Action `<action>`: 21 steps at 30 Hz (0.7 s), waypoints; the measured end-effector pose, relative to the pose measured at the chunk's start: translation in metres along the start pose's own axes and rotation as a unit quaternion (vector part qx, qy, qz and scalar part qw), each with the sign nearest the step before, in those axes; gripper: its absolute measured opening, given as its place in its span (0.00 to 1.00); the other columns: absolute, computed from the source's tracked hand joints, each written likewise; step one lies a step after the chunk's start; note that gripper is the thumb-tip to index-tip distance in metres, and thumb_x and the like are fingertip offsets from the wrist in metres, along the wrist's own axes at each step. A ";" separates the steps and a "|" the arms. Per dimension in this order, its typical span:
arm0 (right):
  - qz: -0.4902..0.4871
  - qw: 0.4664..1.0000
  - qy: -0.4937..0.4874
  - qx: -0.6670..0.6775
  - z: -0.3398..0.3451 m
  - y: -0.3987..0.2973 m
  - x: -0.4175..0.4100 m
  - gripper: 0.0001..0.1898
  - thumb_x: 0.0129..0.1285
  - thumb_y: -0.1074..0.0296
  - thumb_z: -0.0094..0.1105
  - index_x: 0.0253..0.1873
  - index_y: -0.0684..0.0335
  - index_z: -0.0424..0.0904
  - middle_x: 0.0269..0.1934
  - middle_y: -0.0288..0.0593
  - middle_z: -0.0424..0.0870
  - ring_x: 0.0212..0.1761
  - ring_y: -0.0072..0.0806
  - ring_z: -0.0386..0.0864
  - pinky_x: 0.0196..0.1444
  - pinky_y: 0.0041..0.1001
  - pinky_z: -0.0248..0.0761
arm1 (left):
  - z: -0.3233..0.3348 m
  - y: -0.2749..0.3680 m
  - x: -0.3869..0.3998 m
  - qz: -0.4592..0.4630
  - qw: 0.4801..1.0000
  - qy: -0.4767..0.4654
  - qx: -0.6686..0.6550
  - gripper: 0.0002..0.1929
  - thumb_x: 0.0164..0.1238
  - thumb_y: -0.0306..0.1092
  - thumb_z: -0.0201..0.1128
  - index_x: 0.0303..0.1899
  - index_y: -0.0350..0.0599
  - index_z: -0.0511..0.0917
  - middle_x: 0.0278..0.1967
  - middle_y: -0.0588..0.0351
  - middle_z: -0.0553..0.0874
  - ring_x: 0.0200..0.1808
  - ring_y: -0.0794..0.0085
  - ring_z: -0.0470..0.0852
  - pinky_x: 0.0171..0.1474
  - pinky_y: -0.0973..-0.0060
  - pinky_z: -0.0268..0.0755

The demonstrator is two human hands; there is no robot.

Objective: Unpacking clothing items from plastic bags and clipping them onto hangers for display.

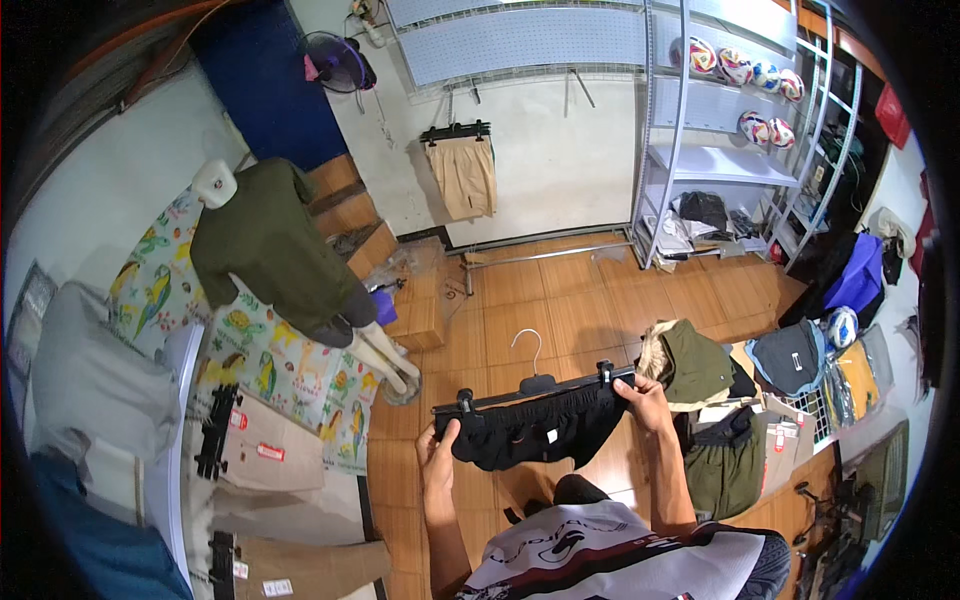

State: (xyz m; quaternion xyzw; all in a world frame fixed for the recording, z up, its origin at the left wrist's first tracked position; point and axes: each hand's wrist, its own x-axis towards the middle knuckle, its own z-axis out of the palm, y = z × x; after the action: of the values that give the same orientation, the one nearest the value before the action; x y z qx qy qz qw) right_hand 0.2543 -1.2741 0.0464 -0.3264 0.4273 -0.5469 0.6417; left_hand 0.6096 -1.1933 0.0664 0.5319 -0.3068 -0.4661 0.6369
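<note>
Black shorts with an elastic waistband hang from a black clip hanger with a metal hook, in front of my body. My left hand grips the left end of the waistband near one clip. At the other end, by the second clip, my right hand pinches the shorts with its thumb on top. A small white tag shows on the black fabric. Just right of my right hand lie folded olive garments.
A mannequin in an olive top stands at left. Beige shorts hang on the far wall. Metal shelving holds several balls. Trousers on clip hangers hang at lower left. A table at right bears garments and a grey cap-like item.
</note>
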 end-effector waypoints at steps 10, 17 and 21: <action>-0.014 1.000 0.023 0.016 0.045 0.008 0.160 0.06 0.62 0.72 0.72 0.41 0.66 0.88 0.34 0.36 0.88 0.34 0.20 0.82 0.43 0.23 0.75 | 0.018 -0.006 0.179 0.005 0.999 -0.016 0.032 0.07 0.72 0.30 0.66 0.44 0.36 0.84 0.42 0.62 0.86 0.43 0.80 0.81 0.51 0.79 0.72; -0.024 0.999 0.002 -0.039 0.093 -0.023 0.302 0.07 0.60 0.72 0.74 0.40 0.67 0.87 0.33 0.35 0.87 0.34 0.19 0.80 0.42 0.23 0.74 | 0.065 0.019 0.303 0.011 0.993 0.071 0.094 0.08 0.72 0.34 0.65 0.41 0.39 0.84 0.38 0.66 0.84 0.40 0.82 0.77 0.48 0.78 0.69; -0.032 0.996 -0.016 -0.083 0.110 -0.041 0.377 0.07 0.59 0.73 0.74 0.39 0.67 0.87 0.33 0.36 0.87 0.33 0.20 0.81 0.41 0.23 0.75 | 0.089 0.026 0.366 0.071 0.989 0.109 0.067 0.11 0.71 0.39 0.67 0.36 0.40 0.82 0.35 0.67 0.82 0.36 0.81 0.74 0.45 0.79 0.67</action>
State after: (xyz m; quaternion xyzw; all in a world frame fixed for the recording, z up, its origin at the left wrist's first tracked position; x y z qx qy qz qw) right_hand 0.3500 -1.6575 0.0572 -0.4007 0.4501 -0.5249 0.6011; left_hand 0.6755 -1.5652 0.0747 0.5978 -0.3038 -0.3372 0.6608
